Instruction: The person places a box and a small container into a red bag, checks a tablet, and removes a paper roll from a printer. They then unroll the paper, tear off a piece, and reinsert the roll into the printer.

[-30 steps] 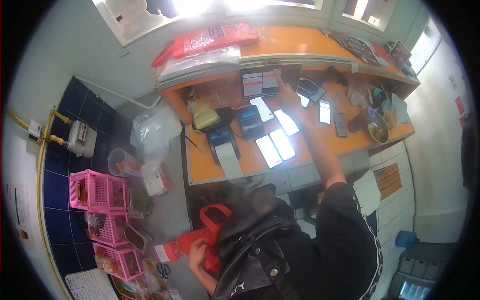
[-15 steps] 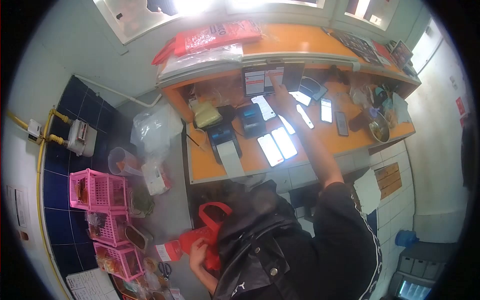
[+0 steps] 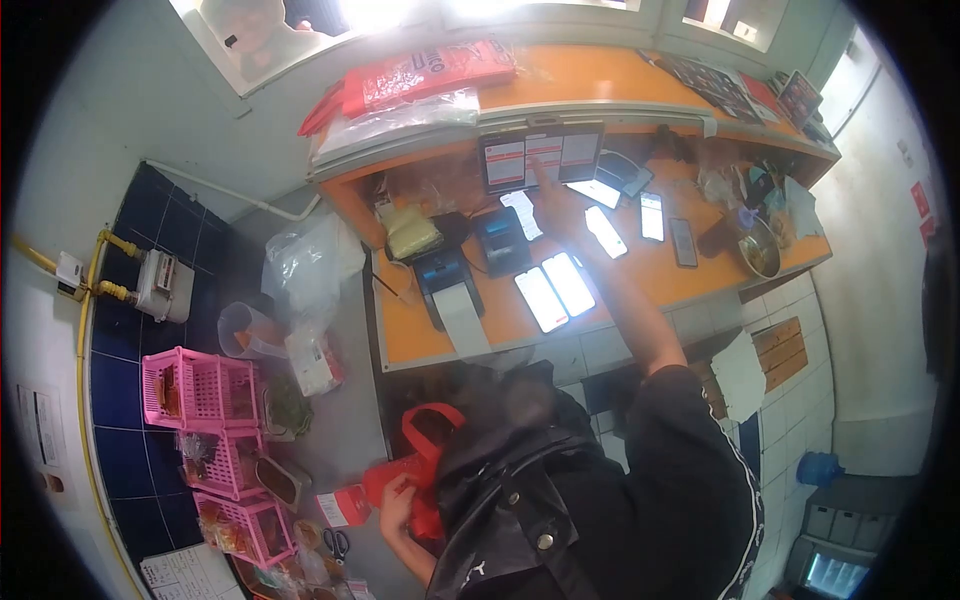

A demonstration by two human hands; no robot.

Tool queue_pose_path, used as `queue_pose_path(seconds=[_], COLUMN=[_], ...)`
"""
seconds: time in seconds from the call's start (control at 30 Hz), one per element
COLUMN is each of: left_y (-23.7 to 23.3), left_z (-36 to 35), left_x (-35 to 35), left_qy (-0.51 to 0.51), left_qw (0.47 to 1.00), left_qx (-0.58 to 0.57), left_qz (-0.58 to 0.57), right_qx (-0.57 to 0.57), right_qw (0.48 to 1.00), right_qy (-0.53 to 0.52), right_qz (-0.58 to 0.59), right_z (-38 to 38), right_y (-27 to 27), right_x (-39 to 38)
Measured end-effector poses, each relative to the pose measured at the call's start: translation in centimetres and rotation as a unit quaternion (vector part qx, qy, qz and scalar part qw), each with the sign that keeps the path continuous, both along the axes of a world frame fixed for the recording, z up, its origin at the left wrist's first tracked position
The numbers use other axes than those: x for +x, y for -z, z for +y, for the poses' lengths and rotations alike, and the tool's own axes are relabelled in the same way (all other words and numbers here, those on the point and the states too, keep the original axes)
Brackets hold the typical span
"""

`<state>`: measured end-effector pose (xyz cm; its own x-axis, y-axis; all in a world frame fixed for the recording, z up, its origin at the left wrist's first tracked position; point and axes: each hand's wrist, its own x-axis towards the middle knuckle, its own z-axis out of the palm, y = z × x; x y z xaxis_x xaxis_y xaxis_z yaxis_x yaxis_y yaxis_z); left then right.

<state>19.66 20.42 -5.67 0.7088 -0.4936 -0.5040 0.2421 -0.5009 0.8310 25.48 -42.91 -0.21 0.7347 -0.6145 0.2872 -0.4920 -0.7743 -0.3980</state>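
Note:
My right hand (image 3: 562, 212) reaches over the orange counter with its index finger stretched out to the screen of a tablet (image 3: 505, 165). The tablet stands upright under the shelf and shows panels with red bars. Below that hand lie several lit phones, among them a pair side by side (image 3: 555, 292) and one by the wrist (image 3: 605, 232). Lower left, my left hand (image 3: 396, 502) has its fingers curled on a red bag (image 3: 428, 515) with a loop handle, beside a black leather-like bag (image 3: 500, 500) at my front.
A receipt printer (image 3: 450, 285) with paper hanging out stands at the counter's left. A metal bowl (image 3: 760, 258) sits near its right end. Packed red bags (image 3: 430, 75) lie on the upper shelf. Pink baskets (image 3: 205, 390) and scissors (image 3: 337, 545) are on the left side.
The tablet screen now shows three panels across, and my right fingertip sits slightly lower on it. A person has come into view beyond the window. My left hand stays on the red bag.

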Motion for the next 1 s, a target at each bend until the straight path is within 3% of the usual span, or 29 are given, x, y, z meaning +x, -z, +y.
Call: queue_pose_path(seconds=[0.07, 0.17, 0.33, 0.37, 0.47, 0.5, 0.53, 0.57, 0.6, 0.63, 0.67, 0.8, 0.9, 0.93, 0.97, 1.0], left_y=[-1.0, -2.3, -0.1, -0.1, -0.3, -0.5, -1.6, -3.4, -4.4, -4.5, -5.4, -13.3, -14.9, -15.2, -15.5, -15.6], left_z=[-0.6, -1.3, -0.3, -0.7, -1.5, -1.8, -2.3, -3.2, -3.9, -3.8, -4.2, -3.6, -2.9, -2.2, -1.3, 0.0], left_x=[0.0, -0.1, -0.5, -0.7, -0.7, -0.8, -0.7, -0.5, -0.3, 0.0, -0.1, -2.5, -5.1, -6.2, -7.3, -9.1], left_qy=[-0.012, -0.019, -0.049, -0.066, -0.095, -0.101, -0.126, -0.15, -0.174, -0.2, -0.227, -0.297, -0.35, -0.387, -0.342, -0.301], left_qw=[1.0, 0.998, 0.998, 0.997, 0.992, 0.988, 0.983, 0.977, 0.969, 0.959, 0.942, 0.874, 0.862, 0.853, 0.881, 0.908], left_qx=[0.017, 0.049, -0.014, -0.031, -0.046, -0.045, -0.023, 0.002, 0.026, -0.011, -0.038, -0.122, -0.087, -0.053, -0.009, 0.037], left_qz=[0.019, 0.036, 0.04, 0.026, -0.071, -0.111, -0.133, -0.153, -0.172, -0.199, -0.245, -0.364, -0.357, -0.346, -0.325, -0.287], right_qx=[0.039, 0.002, 0.11, 0.11, 0.208, 0.217, 0.233, 0.275, 0.418, 0.448, 0.479, 0.189, 0.091, 0.103, 0.127, 0.196], right_qw=[0.998, 1.0, 0.983, 0.987, 0.93, 0.91, 0.87, 0.78, 0.709, 0.669, 0.597, 0.655, 0.618, 0.563, 0.476, 0.306], right_qy=[0.04, 0.01, 0.019, -0.022, -0.171, -0.292, -0.409, -0.546, -0.544, -0.571, -0.633, -0.694, -0.728, -0.764, -0.811, -0.853], right_qz=[-0.009, 0.027, 0.143, 0.117, 0.251, 0.199, 0.148, 0.134, 0.159, 0.163, 0.12, 0.23, 0.283, 0.299, 0.317, 0.374], right_z=[-0.8, -4.0, 1.5, 4.1, 8.7, 11.9, 15.2, 19.6, 23.4, 26.4, 30.3, 42.0, 44.0, 43.5, 43.3, 43.6], right_y=[0.7, 7.1, 6.2, 4.4, 6.5, 6.8, 7.0, 1.8, -5.9, -9.6, -5.8, 1.6, 0.3, -1.7, -3.9, -6.1], right_x=[0.3, -0.7, -3.4, -4.4, -4.3, -4.4, -4.6, -4.6, -5.4, -5.8, -5.0, -4.3, -6.1, -6.1, -5.4, -3.7])
